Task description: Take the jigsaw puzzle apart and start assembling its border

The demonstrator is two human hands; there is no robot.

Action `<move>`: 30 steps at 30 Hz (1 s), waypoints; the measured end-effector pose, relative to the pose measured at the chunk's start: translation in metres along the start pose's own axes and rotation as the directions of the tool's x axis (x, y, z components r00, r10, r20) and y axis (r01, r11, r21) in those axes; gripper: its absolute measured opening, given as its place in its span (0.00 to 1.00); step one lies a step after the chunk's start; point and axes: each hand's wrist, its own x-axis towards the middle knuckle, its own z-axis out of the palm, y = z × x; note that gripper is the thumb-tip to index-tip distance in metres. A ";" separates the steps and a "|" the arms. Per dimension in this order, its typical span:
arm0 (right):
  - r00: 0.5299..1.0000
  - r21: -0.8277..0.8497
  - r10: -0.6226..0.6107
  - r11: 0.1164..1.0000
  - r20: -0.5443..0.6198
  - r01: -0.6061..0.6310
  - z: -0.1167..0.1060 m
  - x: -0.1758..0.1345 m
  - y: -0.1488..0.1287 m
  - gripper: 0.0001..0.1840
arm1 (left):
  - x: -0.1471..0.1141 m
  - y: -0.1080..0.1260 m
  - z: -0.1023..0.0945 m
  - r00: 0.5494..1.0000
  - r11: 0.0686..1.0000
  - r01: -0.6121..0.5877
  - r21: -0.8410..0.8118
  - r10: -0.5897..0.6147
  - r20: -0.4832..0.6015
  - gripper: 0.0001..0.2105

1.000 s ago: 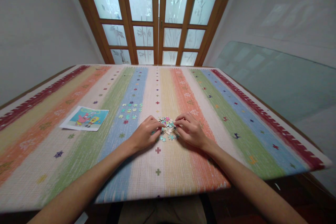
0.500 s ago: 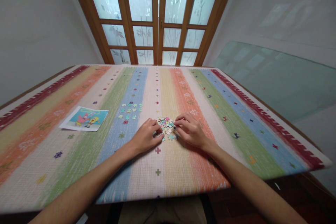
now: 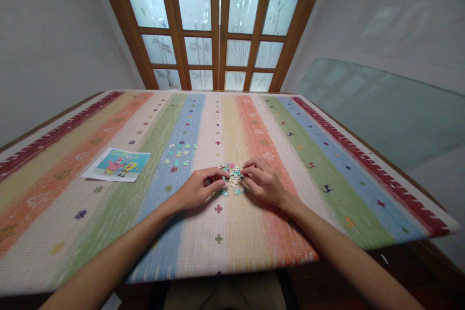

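A small heap of jigsaw puzzle pieces (image 3: 234, 180), some pale and some coloured, lies on the tablecloth between my hands. My left hand (image 3: 198, 188) reaches in from the left, its index finger and thumb stretched over the heap and apart, with no piece visible between them. At the heap's right edge, my right hand (image 3: 264, 181) has its fingers bent and drawn together; what is at the fingertips is too small to make out. Further left, several teal puzzle pieces (image 3: 178, 153) lie spaced out in rows on a blue stripe.
A printed cartoon picture (image 3: 118, 164) lies flat at the left. The striped tablecloth (image 3: 218, 261) covers the table, its near edge close to my body. Wooden doors with glass panes (image 3: 218, 34) stand beyond the far edge, and a pale glass panel (image 3: 381, 101) leans at the right.
My left hand's fingers have straightened and moved a little right over the heap, and the gap between thumb and index finger has widened. My right hand has hardly moved.
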 end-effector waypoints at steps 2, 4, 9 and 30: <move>1.000 -0.005 0.000 1.000 -0.004 0.000 0.000 0.000 0.000 0.08 | 0.000 -0.002 -0.002 1.000 0.998 0.009 -0.060 -0.009 -0.013 0.12; 1.000 -0.007 0.000 1.000 -0.005 0.000 -0.001 0.001 -0.001 0.08 | -0.001 -0.004 -0.003 0.999 0.991 0.034 -0.133 -0.039 -0.033 0.12; 1.000 0.001 -0.008 1.000 0.001 0.008 -0.002 0.002 -0.001 0.08 | -0.002 -0.007 -0.006 0.987 0.974 0.036 -0.223 -0.069 -0.143 0.12; 1.000 0.001 0.010 1.000 0.016 -0.010 -0.001 0.000 0.001 0.09 | -0.006 -0.007 -0.009 0.711 0.720 -0.452 0.527 0.648 -0.274 0.06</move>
